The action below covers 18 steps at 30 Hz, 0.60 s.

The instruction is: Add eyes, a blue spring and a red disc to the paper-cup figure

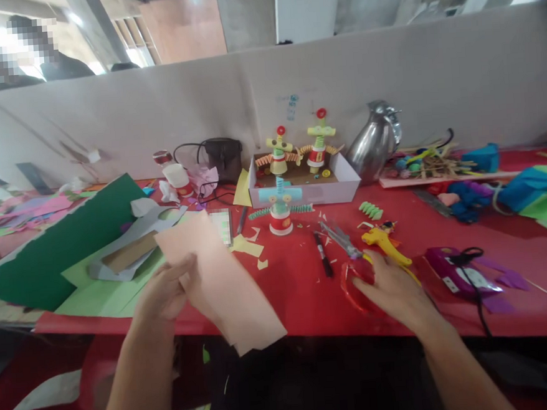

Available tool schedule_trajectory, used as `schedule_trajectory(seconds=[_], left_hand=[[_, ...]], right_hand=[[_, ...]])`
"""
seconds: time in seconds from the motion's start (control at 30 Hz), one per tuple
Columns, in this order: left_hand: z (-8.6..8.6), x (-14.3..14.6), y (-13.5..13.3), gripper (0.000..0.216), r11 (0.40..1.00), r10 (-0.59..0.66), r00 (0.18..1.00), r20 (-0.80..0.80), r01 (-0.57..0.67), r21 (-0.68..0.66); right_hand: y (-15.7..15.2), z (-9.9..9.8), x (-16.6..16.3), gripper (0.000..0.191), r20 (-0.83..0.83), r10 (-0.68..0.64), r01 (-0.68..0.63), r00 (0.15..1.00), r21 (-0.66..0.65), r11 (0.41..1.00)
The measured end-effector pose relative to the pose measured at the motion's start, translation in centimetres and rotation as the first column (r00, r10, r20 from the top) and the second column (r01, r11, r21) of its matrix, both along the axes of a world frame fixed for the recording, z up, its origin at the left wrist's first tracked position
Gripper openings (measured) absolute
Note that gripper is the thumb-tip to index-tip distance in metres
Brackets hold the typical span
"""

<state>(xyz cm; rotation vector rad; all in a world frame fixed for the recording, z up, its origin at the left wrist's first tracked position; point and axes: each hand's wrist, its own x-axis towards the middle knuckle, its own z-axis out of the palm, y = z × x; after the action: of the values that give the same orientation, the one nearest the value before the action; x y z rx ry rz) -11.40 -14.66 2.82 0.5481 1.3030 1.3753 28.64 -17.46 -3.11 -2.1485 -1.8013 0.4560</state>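
Note:
My left hand (166,292) pinches a peach-coloured paper sheet (223,283) by its left edge, holding it above the front edge of the red table (302,290). My right hand (392,287) lies on the table with fingers curled over the red handles of a pair of scissors (353,268), whose metal blades point away towards the back. A black pen (322,254) lies just left of the scissors. A yellow glue gun (386,242) rests just behind my right hand.
A white box (302,181) holds paper figures; another figure (281,209) stands before it. Green card (56,245) and paper scraps lie left. A steel jug (374,142), craft sticks, blue paper and a purple tool (456,270) sit right. A grey partition backs the table; people are seated beyond it.

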Motion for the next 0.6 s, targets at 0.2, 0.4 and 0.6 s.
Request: schedule_trajectory(seconds=[0.2, 0.4, 0.6], left_hand=[[-0.6, 1.4, 1.6, 0.021, 0.997, -0.031, 0.998, 0.056, 0.027, 0.069], [-2.3, 5.2, 0.8, 0.022, 0.992, 0.094, 0.982, 0.162, -0.107, 0.070], [-3.6, 7.0, -2.4, 0.024, 0.997, 0.055, 0.976, 0.209, -0.065, 0.045]], right_hand=[[0.9, -0.6, 0.2, 0.048, 0.373, -0.004, -0.042, 0.928, 0.117, 0.992], [-1.0, 1.0, -9.5, 0.050, -0.133, 0.472, -0.411, 0.871, 0.328, 0.851], [-0.9, 0.2, -16.5, 0.013, -0.435, 0.466, -0.406, 0.771, 0.228, 0.885]])
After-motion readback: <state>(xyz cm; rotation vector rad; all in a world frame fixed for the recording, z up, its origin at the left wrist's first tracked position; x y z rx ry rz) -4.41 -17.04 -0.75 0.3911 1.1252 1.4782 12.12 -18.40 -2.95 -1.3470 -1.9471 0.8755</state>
